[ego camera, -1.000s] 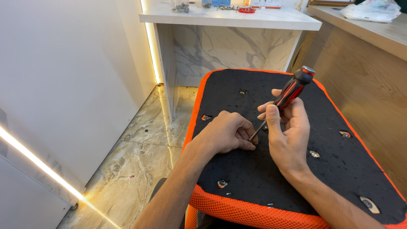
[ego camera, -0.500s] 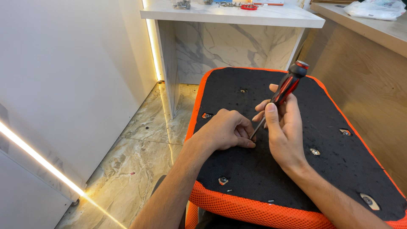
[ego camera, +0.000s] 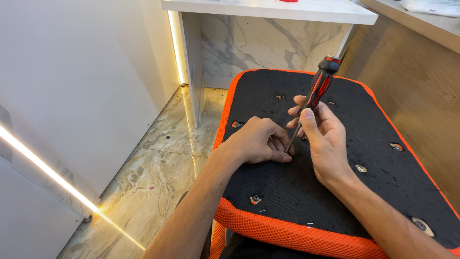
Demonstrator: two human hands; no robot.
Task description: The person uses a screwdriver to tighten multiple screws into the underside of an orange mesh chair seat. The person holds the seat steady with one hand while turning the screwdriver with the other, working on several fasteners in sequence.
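An upturned chair seat (ego camera: 373, 110), black on its underside with an orange mesh edge, lies in front of me. My right hand (ego camera: 323, 139) grips a red and black screwdriver (ego camera: 320, 86) by its shaft, the handle pointing up and away. Its tip meets the black fabric beside my left hand (ego camera: 258, 141). That hand rests on the seat with fingers curled around the spot under the tip; what it pinches is hidden. Several metal screw holes, such as a near hole (ego camera: 255, 198), dot the black surface.
A white desk top (ego camera: 268, 9) with a marble-patterned panel (ego camera: 249, 48) stands behind the seat. A wooden cabinet (ego camera: 421, 72) is at the right. To the left are a white wall panel (ego camera: 72, 72), a glowing light strip (ego camera: 43, 168) and marble floor tiles (ego camera: 153, 172).
The screwdriver has tilted a little more upright in my right hand. Both hands stay at the same spot on the seat; the view has shifted slightly.
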